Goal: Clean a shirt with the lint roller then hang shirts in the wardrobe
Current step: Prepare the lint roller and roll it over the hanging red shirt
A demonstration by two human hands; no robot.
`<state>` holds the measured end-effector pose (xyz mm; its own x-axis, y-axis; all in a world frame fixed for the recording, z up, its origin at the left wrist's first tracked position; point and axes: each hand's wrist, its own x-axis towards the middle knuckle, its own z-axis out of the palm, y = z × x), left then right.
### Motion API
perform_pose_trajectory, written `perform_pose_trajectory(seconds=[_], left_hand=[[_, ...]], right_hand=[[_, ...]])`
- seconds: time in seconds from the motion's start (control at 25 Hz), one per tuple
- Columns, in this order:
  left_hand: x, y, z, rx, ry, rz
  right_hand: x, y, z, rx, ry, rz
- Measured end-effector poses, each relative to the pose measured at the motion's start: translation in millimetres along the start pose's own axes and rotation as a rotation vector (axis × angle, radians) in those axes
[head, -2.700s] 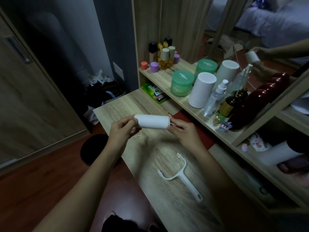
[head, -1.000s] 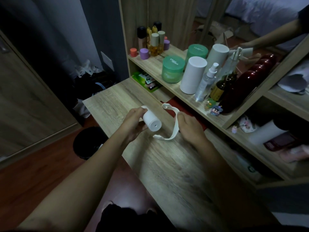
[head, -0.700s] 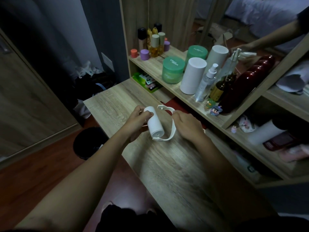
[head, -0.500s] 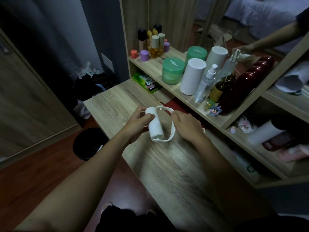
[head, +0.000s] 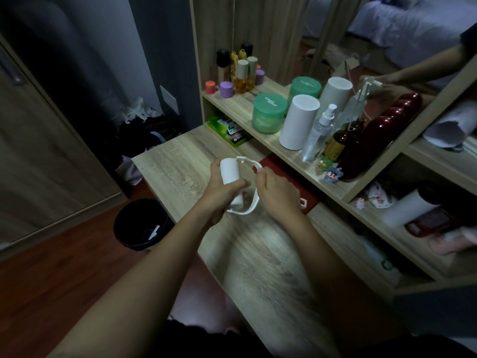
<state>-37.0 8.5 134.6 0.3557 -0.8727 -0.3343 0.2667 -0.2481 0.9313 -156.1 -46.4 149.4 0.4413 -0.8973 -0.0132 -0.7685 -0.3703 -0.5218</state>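
Left hand (head: 222,192), at the middle of the frame, is wrapped around the white lint roll (head: 230,177), thumb across its front, holding it nearly upright above the wooden bench (head: 258,254). Right hand (head: 277,191), just beside it, pinches the white roller frame (head: 251,205), whose curved arm loops from the top end of the roll round to its lower end. Both hands are clenched on their parts, and roll and frame sit together between them, clear of the bench top. No shirt shows anywhere in the frame.

On the shelf (head: 271,148) in the upper right stand 2 green jars (head: 268,113), 2 white cylinders (head: 298,122), a clear spray bottle (head: 318,136) and a dark amber bottle (head: 338,143), with small bottles (head: 241,73) grouped at the far end. Near the shelf's front edge, right of the hands, sit 2 tiny figurines (head: 330,170). A black bin (head: 143,224) stands on the red-brown floor (head: 51,280), left of the bench and below the left forearm
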Motion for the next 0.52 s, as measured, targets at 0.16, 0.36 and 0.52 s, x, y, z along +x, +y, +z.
perform_pose_trajectory(seconds=[0.16, 0.36, 0.52], left_hand=[[1, 4, 0, 0.075, 0.108, 0.034], [-5, 10, -1, 0.099, 0.16, 0.099], [-7, 12, -3, 0.128, 0.146, 0.16]], right_hand=[[-4, -14, -4, 0.006, 0.043, 0.006], [-2, -22, -5, 0.01, 0.069, 0.049], [-2, -24, -4, 0.039, 0.067, 0.092]])
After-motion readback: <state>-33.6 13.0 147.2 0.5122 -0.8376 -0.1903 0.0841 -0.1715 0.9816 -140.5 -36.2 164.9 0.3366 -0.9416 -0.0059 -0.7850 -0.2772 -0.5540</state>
